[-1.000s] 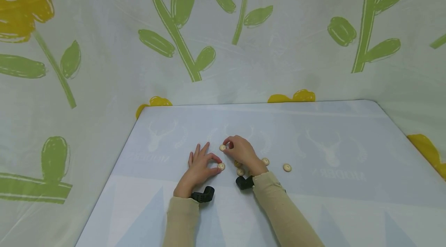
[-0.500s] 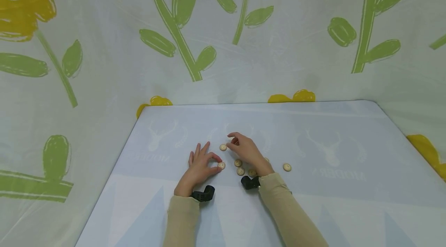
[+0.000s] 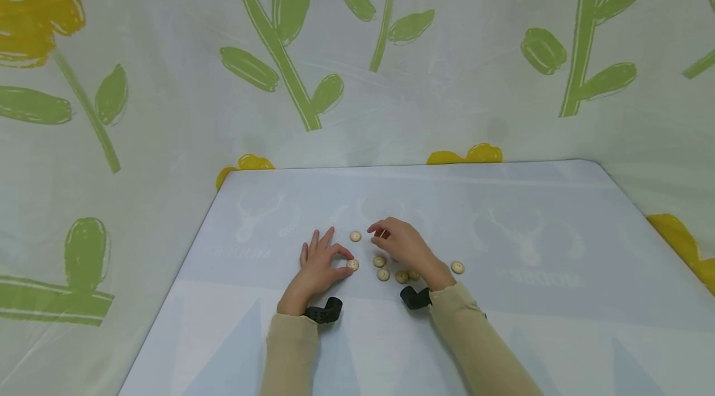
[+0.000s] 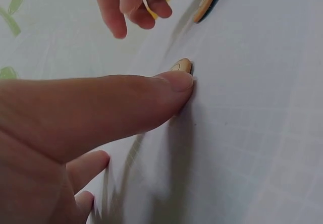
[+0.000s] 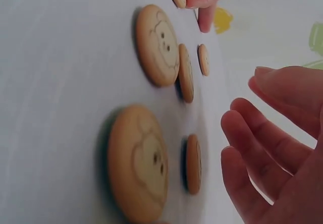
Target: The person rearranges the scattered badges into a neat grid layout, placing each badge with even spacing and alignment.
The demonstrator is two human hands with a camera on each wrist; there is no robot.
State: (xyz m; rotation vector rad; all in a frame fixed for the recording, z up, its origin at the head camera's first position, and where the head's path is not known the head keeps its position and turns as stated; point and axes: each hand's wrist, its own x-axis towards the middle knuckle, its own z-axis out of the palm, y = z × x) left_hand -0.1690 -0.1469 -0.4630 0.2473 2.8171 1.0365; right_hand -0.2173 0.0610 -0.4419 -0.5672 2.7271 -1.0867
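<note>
Small wooden disc [image 3: 353, 265] right at left hand's fingertips, on pale table [image 3: 223, 346]: left hand [image 3: 319, 267] pinching it, thumb and forefinger, other fingers spread! Lone disc [image 3: 355, 236] just beyond. Right hand [image 3: 406, 246] near that one, fingers loosely bent, thumb apart, grasping nothing. Four discs bunched [image 3: 383, 274] by right wrist, another disc [image 3: 457, 267] out right. Flowered curtain [image 3: 391, 117] behind.

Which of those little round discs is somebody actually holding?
The disc pinched between the thumb and forefinger of the left hand. The other visible discs lie on the table with no fingers gripping them.
</note>
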